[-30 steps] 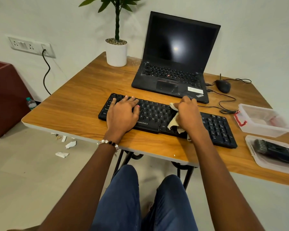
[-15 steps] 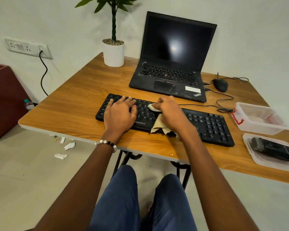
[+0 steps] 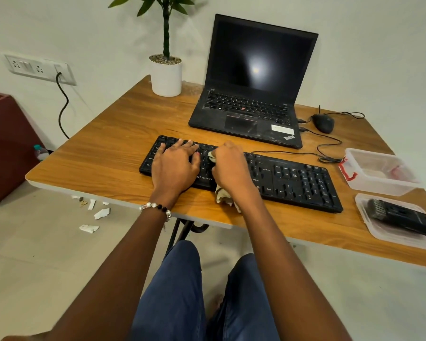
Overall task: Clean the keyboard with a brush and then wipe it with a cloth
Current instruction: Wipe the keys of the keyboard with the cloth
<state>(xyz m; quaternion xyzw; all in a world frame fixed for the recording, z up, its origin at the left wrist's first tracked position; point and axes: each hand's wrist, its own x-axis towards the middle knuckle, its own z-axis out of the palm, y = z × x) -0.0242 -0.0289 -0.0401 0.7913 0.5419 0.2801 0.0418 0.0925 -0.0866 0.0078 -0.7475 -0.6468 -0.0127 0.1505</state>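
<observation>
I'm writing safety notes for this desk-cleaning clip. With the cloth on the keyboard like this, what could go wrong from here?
1. The cloth trails off the keyboard over the table's near edge; the loose end could snag keycaps.
2. The keyboard's cable loops toward the laptop; a hard sweep by the right hand might tug it.
3. The left hand presses keys, possibly sending input if the sleeping laptop wakes.

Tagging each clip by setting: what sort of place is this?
Probably a home or small-office workspace: a wooden desk against a plain wall, carrying a laptop, a keyboard and a potted plant.
</observation>
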